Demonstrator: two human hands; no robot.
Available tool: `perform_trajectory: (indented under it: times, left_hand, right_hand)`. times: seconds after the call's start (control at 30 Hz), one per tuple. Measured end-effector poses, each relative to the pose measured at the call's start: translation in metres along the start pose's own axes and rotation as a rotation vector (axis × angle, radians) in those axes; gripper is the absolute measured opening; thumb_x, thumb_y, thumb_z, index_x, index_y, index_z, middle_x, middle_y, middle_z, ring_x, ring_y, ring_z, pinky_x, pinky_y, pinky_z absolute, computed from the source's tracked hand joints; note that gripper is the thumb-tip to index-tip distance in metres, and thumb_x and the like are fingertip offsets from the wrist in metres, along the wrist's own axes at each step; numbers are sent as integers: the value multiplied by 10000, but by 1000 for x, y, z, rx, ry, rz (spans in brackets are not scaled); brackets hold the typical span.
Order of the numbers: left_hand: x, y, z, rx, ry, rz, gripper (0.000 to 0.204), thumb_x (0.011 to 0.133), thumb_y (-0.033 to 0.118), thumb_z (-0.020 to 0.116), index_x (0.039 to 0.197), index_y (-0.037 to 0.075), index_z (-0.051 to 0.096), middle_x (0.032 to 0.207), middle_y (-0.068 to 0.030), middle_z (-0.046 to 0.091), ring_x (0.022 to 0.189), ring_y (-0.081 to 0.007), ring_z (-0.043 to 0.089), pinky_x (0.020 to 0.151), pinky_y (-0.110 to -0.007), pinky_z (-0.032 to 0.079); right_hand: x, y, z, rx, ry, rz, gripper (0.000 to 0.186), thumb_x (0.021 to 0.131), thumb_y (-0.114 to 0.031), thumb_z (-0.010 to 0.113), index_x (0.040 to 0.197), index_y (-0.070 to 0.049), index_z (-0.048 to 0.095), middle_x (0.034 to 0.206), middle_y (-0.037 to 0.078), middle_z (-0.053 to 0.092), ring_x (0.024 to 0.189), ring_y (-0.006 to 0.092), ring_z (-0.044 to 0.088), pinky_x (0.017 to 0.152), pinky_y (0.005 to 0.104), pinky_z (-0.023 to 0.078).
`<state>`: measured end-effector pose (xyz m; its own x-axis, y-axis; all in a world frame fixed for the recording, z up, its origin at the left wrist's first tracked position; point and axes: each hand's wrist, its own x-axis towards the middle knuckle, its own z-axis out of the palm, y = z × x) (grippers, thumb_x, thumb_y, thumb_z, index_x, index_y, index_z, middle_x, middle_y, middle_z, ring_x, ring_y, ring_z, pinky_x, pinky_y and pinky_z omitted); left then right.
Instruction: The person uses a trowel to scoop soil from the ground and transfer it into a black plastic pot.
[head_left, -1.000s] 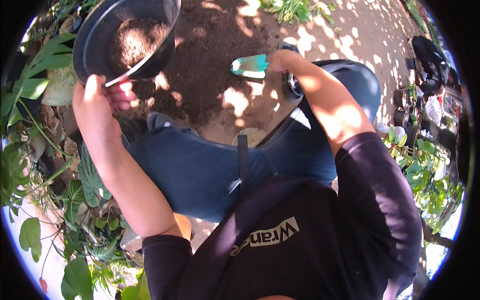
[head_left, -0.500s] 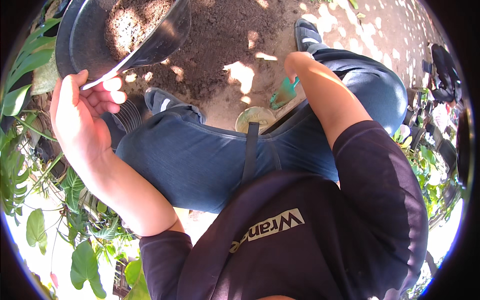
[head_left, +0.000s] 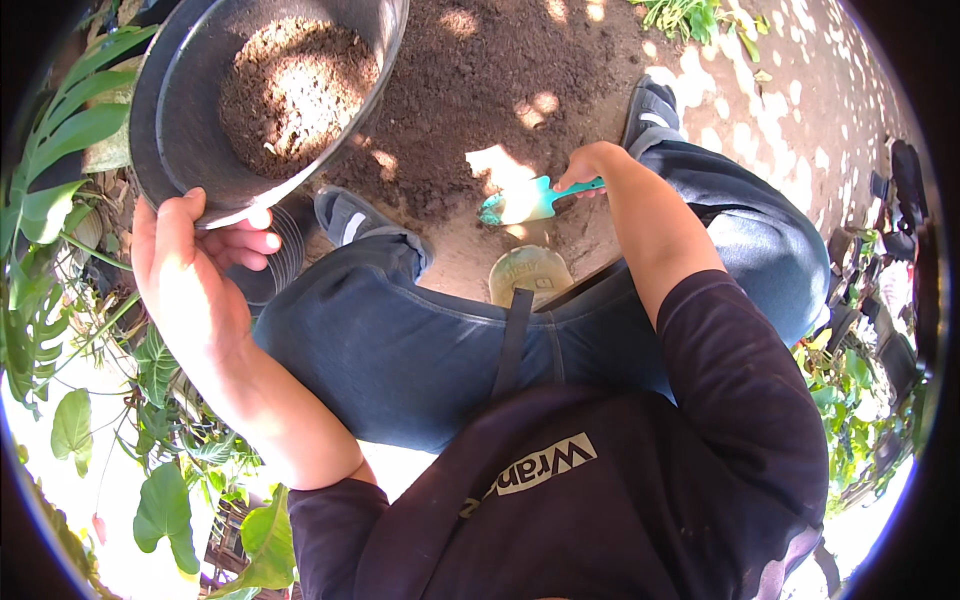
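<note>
left hand (head_left: 195,265) gripping pot (head_left: 180,150), right hand (head_left: 590,165) gripping trowel (head_left: 525,203)

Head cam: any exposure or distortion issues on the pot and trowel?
Head view: dappled sun blows out a patch of soil in the pot and the trowel blade; lower-left background overexposed; fisheye bends the rim, black corners; both hands sharp.

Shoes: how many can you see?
2. One shoe sits on the dirt below the pot in the left hand; the other shoe is near the right hand with the trowel.
</note>
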<state>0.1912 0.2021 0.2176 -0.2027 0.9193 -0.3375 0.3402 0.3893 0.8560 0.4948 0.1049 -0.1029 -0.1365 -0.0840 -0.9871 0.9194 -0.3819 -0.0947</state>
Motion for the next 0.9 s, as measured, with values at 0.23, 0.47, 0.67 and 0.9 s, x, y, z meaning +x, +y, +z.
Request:
perform_trajectory:
  times: [0.23, 0.47, 0.67, 0.9]
  left_hand:
    - [6, -4, 6, -5, 9, -24, 242, 792, 100, 481, 963, -63, 426, 614, -197, 588, 426, -240, 563, 397, -267, 441]
    - [10, -7, 8, -10, -7, -36, 299, 798, 96, 470, 1030, -80, 404, 613, -191, 568, 418, -259, 565, 375, -279, 436]
    - [11, -8, 13, -14, 64, -19, 287, 802, 102, 459, 1042, -56, 461, 673, -160, 588, 411, -239, 551, 363, -270, 431]
    - [12, -11, 3, 0, 112, -55, 302, 784, 116, 493, 1035, -51, 486, 690, -135, 591, 402, -237, 547, 352, -272, 424]
  right_hand:
    - [-1, 8, 2, 67, -23, 44, 416, 724, -463, 662, 865, -72, 662, 823, 31, 637, 699, 156, 588, 672, 316, 491]
    - [18, 22, 10, -23, -20, -32, 487, 737, -536, 600, 818, -60, 666, 810, 83, 653, 754, 187, 622, 684, 340, 490]
    - [38, 27, 8, -77, 78, -78, 508, 736, -535, 594, 829, -41, 669, 779, 74, 651, 716, 191, 613, 651, 344, 483]
    - [52, 32, 4, 24, 91, -119, 500, 770, -526, 568, 790, -34, 651, 714, 73, 619, 672, 198, 586, 592, 335, 461]
